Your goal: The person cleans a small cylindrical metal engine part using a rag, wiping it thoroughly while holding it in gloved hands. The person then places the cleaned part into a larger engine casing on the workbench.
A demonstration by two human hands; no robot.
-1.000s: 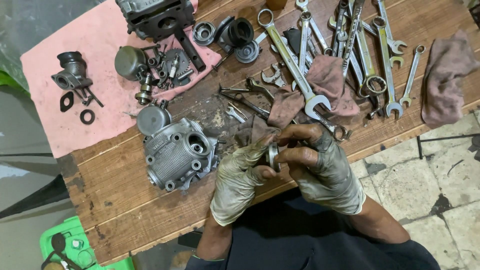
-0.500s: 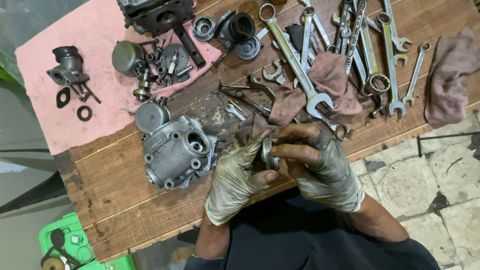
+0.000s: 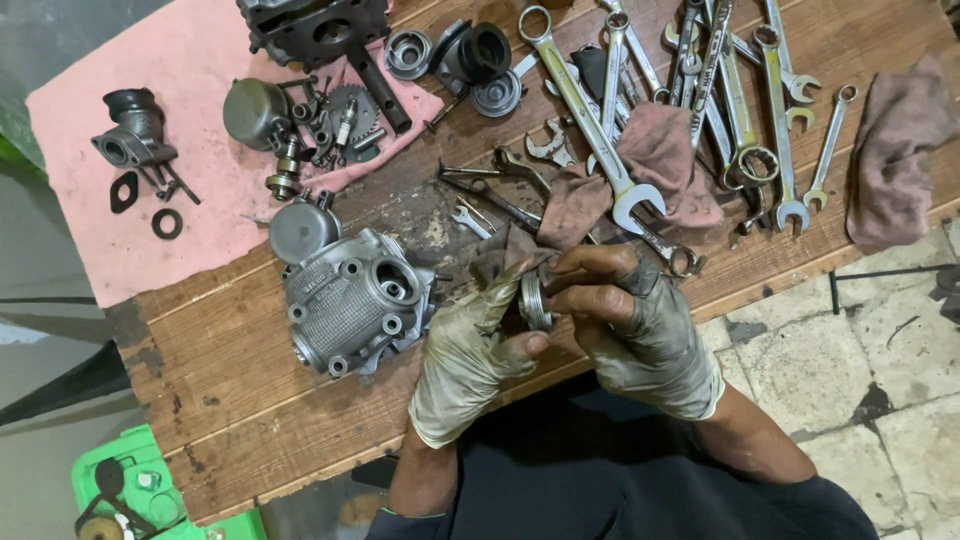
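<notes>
Fingers, left hand: curled shut around a small round metal part, thumb pressed to its lower edge; worn, grimy glove.
Fingers, right hand: bare fingertips poking from a cut-off glove, pinched closed on the other side of the same part.
Round metal part: one, ring-shaped and ribbed, held edge-up between both hands, above the near edge of the bench.
Rag under the hands: one brownish rag, lying just beyond the fingertips, spread beneath the big spanner.
Engine casing: one grey cast casing, just beside the left hand, on bare wood, with a round grey cap touching its far side.
Spanners: a pile beyond the right hand, more than ten, overlapping so an exact count cannot be told; one large open-ended spanner crosses the rag.
Second rag: one, at the bench's right end, well apart from the hands.
Pink cloth: one, far left, carrying a dark engine block, a domed grey cover, a small carburettor-like piece, two flat black gaskets and loose bolts.
Green crate: one, on the floor, below the bench's left corner.
</notes>
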